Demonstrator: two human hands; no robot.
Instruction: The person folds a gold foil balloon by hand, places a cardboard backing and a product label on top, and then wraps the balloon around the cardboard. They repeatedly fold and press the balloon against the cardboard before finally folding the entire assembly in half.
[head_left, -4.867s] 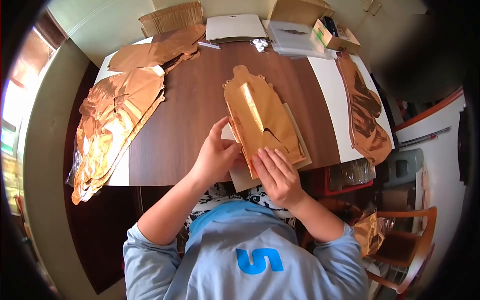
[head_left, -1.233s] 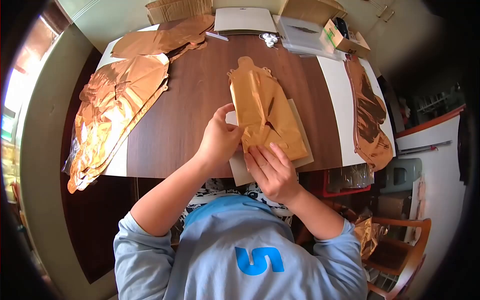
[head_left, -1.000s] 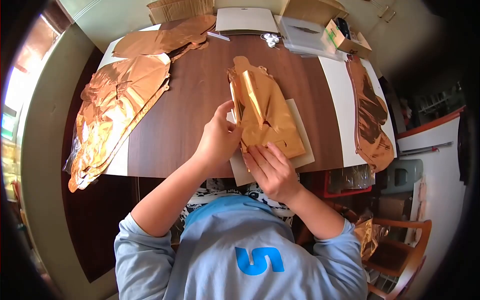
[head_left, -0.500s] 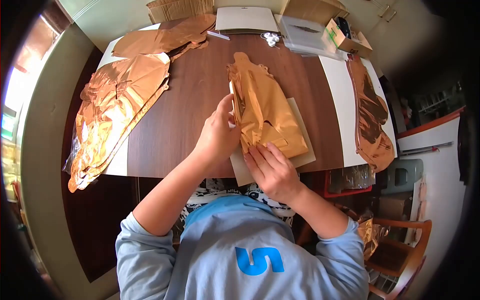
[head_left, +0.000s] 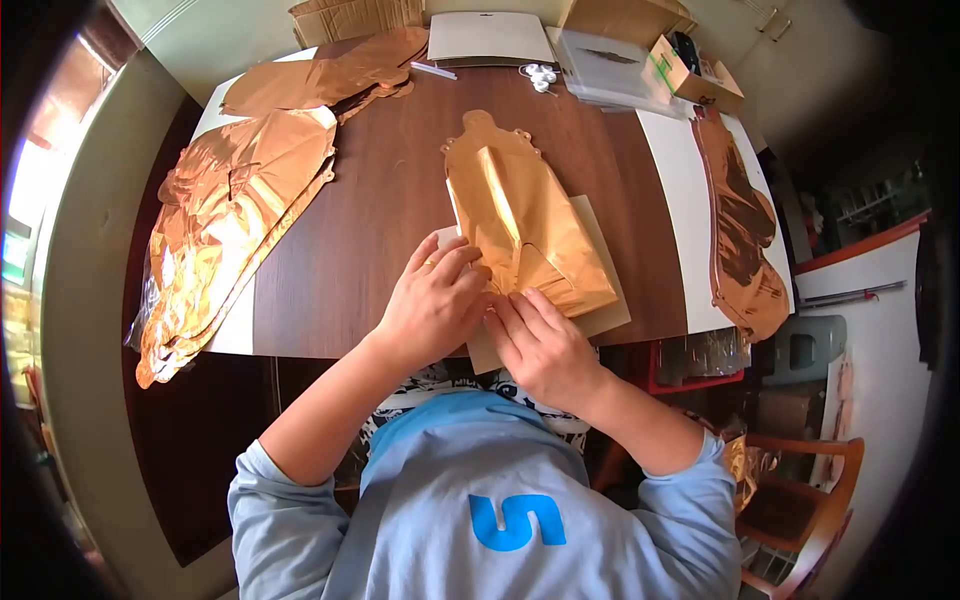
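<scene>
Right now my left hand point(head_left: 435, 300) and right hand point(head_left: 545, 345) lie flat with fingers stretched out, gripping nothing. They pin the copper foil balloon point(head_left: 520, 215) onto the card sheet point(head_left: 603, 322) under them, probably against sliding. The balloon runs away from my fingertips across the bench point(head_left: 360, 200).

Heavy fisheye: edges bend hard, black vignette all round. Daylight floods from the blown-out window point(head_left: 20, 200) on the left, hot glare on the foil pile point(head_left: 215, 230) and a bright streak down the foil balloon point(head_left: 525, 235). Corners go soft.
</scene>
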